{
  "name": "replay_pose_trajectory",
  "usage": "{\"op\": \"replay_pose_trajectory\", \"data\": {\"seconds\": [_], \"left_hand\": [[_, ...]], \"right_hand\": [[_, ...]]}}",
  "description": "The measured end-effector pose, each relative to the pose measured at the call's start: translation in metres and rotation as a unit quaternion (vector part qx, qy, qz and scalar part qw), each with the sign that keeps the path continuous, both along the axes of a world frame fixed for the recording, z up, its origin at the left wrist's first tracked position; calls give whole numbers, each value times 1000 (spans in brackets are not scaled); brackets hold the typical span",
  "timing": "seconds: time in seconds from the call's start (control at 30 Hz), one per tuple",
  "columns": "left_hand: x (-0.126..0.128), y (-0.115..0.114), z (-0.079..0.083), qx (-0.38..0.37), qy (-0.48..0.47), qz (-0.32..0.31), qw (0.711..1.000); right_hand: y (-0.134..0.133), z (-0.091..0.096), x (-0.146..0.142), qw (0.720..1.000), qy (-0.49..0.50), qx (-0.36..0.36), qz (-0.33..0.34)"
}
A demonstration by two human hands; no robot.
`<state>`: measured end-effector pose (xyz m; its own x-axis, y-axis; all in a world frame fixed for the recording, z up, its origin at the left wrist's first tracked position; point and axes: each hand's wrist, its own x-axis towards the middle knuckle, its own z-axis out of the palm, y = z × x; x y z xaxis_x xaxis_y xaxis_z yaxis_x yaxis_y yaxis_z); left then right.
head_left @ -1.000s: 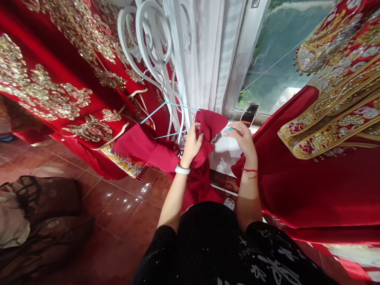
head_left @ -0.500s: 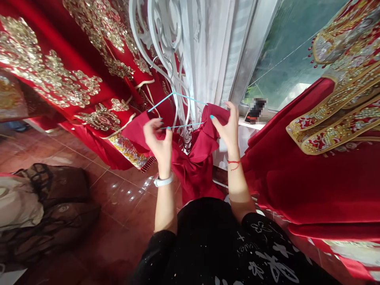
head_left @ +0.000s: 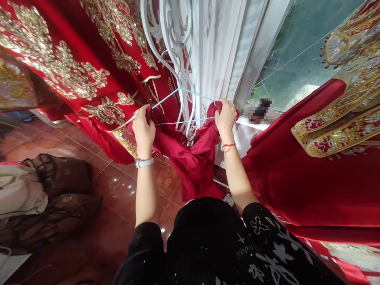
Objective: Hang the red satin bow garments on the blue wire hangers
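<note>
Red dress (head_left: 197, 168) cloth is pinched in both my hands, one at each shoulder. My left hand (head_left: 144, 128), above a white watch (head_left: 144, 162), is closed on the left shoulder; my right hand (head_left: 226, 116), above a red cord (head_left: 228, 147), grips the other. My fingertips are partly hidden in the folds.

Between my hands, the pale blue hanger (head_left: 166, 97) runs into both shoulders of the dress, and its dark hook meets the curled white metal of the rack (head_left: 164, 29) just above. The dress hangs in front of me, its gathered front towards me and its lower part dropping close to my shirt (head_left: 208, 233).

As I judge it, getting the dress onto the hanger is done, and the hook looks hung. The shoulders are not yet smooth: cloth is bunched under both hands, so straightening them seems to be what is left.

Well to the left of the dress, brown bags (head_left: 63, 174) sit on the tiled floor (head_left: 118, 190), with pale cloth (head_left: 20, 190) bundled beside them; I cannot tell what the bags hold. Beaded red clothes (head_left: 121, 65) hang left of the dress, and a larger red gown (head_left: 320, 190) spreads to its right, below the window (head_left: 297, 67).
</note>
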<state>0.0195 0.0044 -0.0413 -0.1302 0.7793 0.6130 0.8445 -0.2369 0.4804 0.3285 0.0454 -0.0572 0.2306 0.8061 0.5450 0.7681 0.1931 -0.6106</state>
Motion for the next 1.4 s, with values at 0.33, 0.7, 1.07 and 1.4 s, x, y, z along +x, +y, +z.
{"op": "replay_pose_trajectory", "data": {"seconds": [0.33,0.7,1.07,1.4], "left_hand": [[16,6,2,-36,-2,66,997],[21,-1,17,-82,23,94,992],[30,-12,29,-108,59,126,984],[25,-18,36,-118,104,134,978]], "right_hand": [[-6,7,7,999,-20,-14,32],[-2,10,17,998,-14,-19,61],[-13,32,8,986,-128,-104,-21],[-16,53,28,965,-219,-138,25]]}}
